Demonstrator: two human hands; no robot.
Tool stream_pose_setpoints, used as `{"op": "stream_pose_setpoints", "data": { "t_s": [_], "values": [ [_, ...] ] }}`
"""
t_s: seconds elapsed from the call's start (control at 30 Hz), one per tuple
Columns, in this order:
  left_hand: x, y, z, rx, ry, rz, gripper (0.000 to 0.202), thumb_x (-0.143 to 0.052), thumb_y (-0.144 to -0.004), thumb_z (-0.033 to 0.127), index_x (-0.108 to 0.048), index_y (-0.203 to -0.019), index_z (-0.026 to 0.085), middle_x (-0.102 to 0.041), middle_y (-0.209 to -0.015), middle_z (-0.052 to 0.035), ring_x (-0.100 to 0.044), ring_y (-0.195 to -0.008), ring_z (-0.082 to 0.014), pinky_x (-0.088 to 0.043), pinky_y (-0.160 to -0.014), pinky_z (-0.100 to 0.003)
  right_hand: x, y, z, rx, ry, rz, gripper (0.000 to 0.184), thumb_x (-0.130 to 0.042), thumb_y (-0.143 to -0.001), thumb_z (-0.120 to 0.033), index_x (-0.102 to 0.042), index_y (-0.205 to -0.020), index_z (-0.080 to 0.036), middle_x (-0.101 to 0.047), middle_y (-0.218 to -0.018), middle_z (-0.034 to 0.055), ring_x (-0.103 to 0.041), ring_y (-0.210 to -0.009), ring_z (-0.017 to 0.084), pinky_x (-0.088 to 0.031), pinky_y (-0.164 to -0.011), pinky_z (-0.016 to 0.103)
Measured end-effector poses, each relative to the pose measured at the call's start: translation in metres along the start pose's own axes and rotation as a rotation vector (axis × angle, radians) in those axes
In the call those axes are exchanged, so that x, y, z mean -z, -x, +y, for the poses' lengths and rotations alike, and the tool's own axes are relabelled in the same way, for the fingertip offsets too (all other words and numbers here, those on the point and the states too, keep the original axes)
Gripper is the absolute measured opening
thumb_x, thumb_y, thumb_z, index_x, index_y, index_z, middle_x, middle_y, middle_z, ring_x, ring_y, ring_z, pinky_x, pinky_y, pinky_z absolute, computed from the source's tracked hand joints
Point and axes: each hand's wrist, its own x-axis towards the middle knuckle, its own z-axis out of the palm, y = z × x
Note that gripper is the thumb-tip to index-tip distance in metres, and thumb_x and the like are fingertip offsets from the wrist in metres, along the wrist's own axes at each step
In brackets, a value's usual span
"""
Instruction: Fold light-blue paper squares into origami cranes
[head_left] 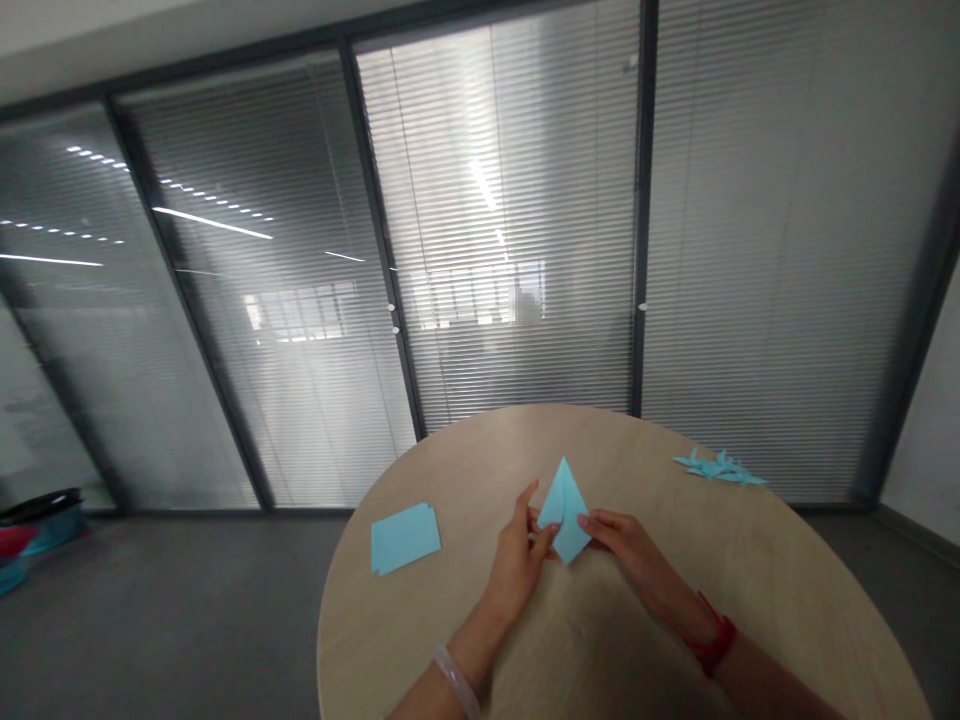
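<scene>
Between my two hands is a light blue paper folded into a pointed kite shape (564, 510), its tip toward the far side of the table. My left hand (517, 562) pinches its left edge between thumb and fingers. My right hand (622, 553) holds its right edge from the other side, fingertips on the paper. A small stack of light blue paper squares (405, 538) lies on the round wooden table (645, 450) to the left of my hands. A flat heap of folded blue paper pieces (720, 468) rests near the far right rim.
Behind the table stands a glass partition with slatted blinds (517, 230) in dark frames. Grey floor (187, 600) surrounds the table. Blue and red bags or bins (37, 530) sit on the floor at the far left.
</scene>
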Motion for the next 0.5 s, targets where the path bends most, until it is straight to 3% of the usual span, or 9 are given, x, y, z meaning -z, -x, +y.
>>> {"op": "stream_pose_setpoints", "data": {
  "t_s": [0.23,0.37,0.5],
  "values": [
    [0.005,-0.001,0.005,0.055,-0.063,0.065,0.050,-0.037,-0.091,0.048,-0.048,-0.127,0.015,-0.053,-0.068,0.0020,-0.052,-0.063,-0.0150,-0.043,-0.062,-0.026,0.002,-0.004,0.011,-0.039,0.050,-0.106,0.046,-0.064,-0.069,-0.058,-0.069,-0.069,-0.012,-0.069,-0.069,0.0052,-0.061,-0.069,0.022,-0.045,-0.067,0.031],
    [0.007,-0.006,0.001,0.057,-0.060,0.081,0.044,-0.040,-0.089,0.050,-0.060,-0.106,0.013,-0.048,-0.064,0.0028,-0.044,-0.059,-0.0133,-0.037,-0.055,-0.023,0.003,-0.006,0.016,-0.020,0.124,-0.156,0.045,-0.063,-0.071,-0.057,-0.070,-0.075,-0.012,-0.069,-0.071,0.0056,-0.061,-0.070,0.022,-0.045,-0.067,0.031],
    [0.006,-0.006,0.002,0.037,-0.195,0.079,0.038,-0.043,-0.088,0.048,-0.061,-0.081,0.015,-0.045,-0.059,0.0037,-0.041,-0.057,-0.0121,-0.031,-0.053,-0.023,0.002,-0.010,0.021,-0.002,0.021,-0.090,0.043,-0.066,-0.068,-0.055,-0.065,-0.082,-0.015,-0.070,-0.079,0.0069,-0.065,-0.077,0.024,-0.049,-0.075,0.036]
  ]
}}
